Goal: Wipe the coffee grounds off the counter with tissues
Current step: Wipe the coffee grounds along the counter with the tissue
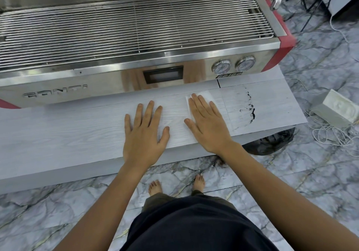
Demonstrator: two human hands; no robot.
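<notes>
A white tissue (206, 96) lies flat on the pale wood-grain counter (68, 130), and my right hand (208, 123) presses down on it with fingers spread. Just right of the tissue, dark coffee grounds (251, 108) form a thin curved streak near the counter's right end. My left hand (144, 132) rests flat on the bare counter to the left of the tissue, palm down, holding nothing.
A steel espresso machine (136, 70) with a wire grate on top and two gauges stands directly behind the counter strip. The marble floor lies below, with a tissue box (338, 108) and white cables on it at right. My bare feet are by the counter's front edge.
</notes>
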